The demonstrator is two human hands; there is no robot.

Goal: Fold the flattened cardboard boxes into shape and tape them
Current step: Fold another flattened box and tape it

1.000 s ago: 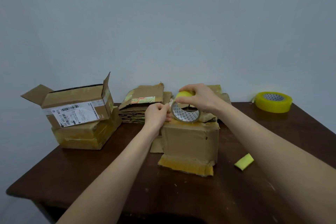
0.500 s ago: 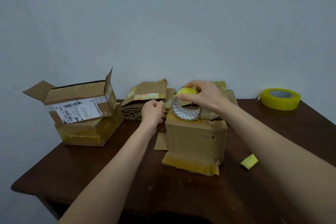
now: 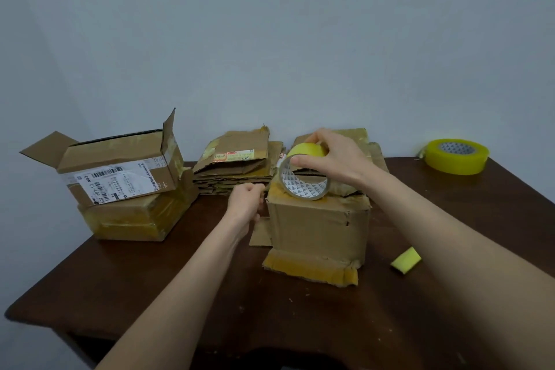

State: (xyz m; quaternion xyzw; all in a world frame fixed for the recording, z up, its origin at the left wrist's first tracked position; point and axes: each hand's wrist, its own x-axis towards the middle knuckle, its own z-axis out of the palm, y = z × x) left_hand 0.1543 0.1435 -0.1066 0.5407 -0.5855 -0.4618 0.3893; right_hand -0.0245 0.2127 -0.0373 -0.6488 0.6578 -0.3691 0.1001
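Observation:
A folded cardboard box [image 3: 318,228] stands upright in the middle of the dark wooden table [image 3: 150,288]. My right hand [image 3: 333,156] grips a yellow tape roll [image 3: 303,174] that rests on edge on the box's top left corner. My left hand [image 3: 247,200] is curled just left of the box's top edge; its fingertips seem to pinch the tape's free end, which is too thin to make out. A stack of flattened boxes [image 3: 237,168] lies behind, against the wall.
Two assembled boxes are stacked at the left, the top one [image 3: 120,171] open with a shipping label. A second yellow tape roll [image 3: 455,156] lies at the back right. A small yellow scrap [image 3: 405,260] lies right of the box.
My left hand has drawn down and to the left, away from the roll. The right hand keeps the roll on the box top.

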